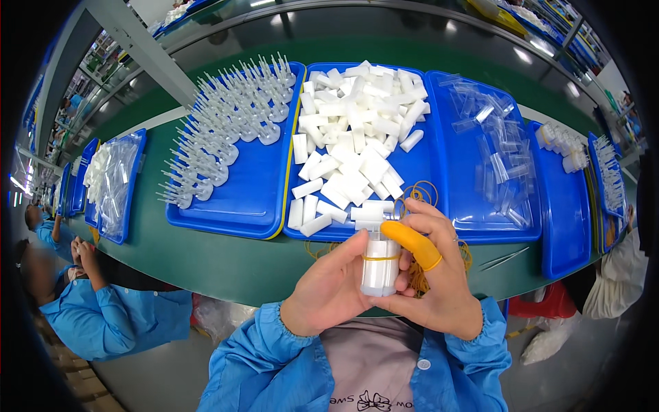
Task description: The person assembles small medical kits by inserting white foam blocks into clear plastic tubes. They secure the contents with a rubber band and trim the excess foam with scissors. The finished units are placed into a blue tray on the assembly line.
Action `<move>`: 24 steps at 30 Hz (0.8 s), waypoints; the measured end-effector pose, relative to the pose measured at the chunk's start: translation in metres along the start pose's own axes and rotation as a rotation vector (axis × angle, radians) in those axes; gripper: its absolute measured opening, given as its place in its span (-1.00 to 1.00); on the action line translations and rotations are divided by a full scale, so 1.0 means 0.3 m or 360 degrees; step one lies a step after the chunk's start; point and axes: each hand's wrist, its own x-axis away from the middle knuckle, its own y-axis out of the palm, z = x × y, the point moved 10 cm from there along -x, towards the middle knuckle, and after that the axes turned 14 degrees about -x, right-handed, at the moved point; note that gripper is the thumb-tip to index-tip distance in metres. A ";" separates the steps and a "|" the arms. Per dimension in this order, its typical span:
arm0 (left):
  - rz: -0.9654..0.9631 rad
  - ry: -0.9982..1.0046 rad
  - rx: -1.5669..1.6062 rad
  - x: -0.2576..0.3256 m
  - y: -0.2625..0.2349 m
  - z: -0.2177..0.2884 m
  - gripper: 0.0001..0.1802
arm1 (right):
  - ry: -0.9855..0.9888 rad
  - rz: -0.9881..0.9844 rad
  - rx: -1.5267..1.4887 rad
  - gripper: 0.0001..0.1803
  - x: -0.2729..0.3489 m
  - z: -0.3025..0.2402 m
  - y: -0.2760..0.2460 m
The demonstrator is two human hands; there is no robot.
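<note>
My left hand (321,283) and my right hand (447,288) hold a small upright bundle (377,278) between them, just above the table's near edge. The bundle is white and roughly cylindrical, with clear plastic around it and a flat pale base. A yellowish rubber band (382,258) circles its upper part. The left fingers press its left side. On the right hand an orange finger cot (417,247) covers the index finger, whose tip is at the bundle's top. The right thumb lies near the base.
Beyond my hands, blue trays hold clear plastic pronged parts (223,127), white foam blocks (357,147) and clear plastic sleeves (504,168). Similar banded bundles (563,147) fill part of a tray further right. Loose rubber bands (465,257) and tweezers (504,258) lie nearby. A co-worker (113,302) sits left.
</note>
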 end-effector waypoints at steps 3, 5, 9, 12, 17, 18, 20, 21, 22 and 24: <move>0.0048 -0.0004 -0.0085 0.006 0.000 -0.009 -0.53 | -0.0042 -0.0041 0.0071 -0.26 -0.001 -0.022 0.004; 0.0092 0.0020 -0.0224 0.015 -0.003 -0.005 -0.52 | -0.0022 -0.0125 0.0171 -0.29 -0.004 -0.040 0.016; 0.0148 -0.0014 -0.0303 0.009 -0.012 -0.011 -0.50 | -0.0040 -0.0074 0.0223 -0.31 -0.003 -0.057 0.016; 0.0220 -0.0057 -0.0367 0.002 -0.024 -0.022 -0.51 | -0.0003 -0.0135 0.0200 -0.29 0.010 -0.048 0.016; 0.0290 0.0022 -0.0380 0.015 -0.017 -0.004 -0.21 | 0.0188 -0.0031 -0.0183 -0.25 0.049 0.004 -0.109; 0.0266 0.0042 -0.0360 0.021 -0.018 0.008 -0.16 | 0.0216 0.0087 -0.0084 -0.28 0.080 0.008 -0.185; 0.0263 0.0137 -0.0355 0.032 -0.030 0.037 -0.09 | 0.0281 0.0243 0.0266 -0.56 0.174 0.056 -0.330; 0.0243 0.0164 -0.0354 0.034 -0.029 0.043 -0.09 | 0.0513 0.0331 0.0263 -0.70 0.255 0.117 -0.396; 0.0231 0.0195 -0.0354 0.035 -0.029 0.049 -0.10 | 0.0699 0.0416 0.0245 -0.73 0.333 0.171 -0.450; 0.0246 0.0266 -0.0338 0.039 -0.025 0.057 -0.11 | 0.0731 0.0443 0.0640 -0.74 0.415 0.206 -0.506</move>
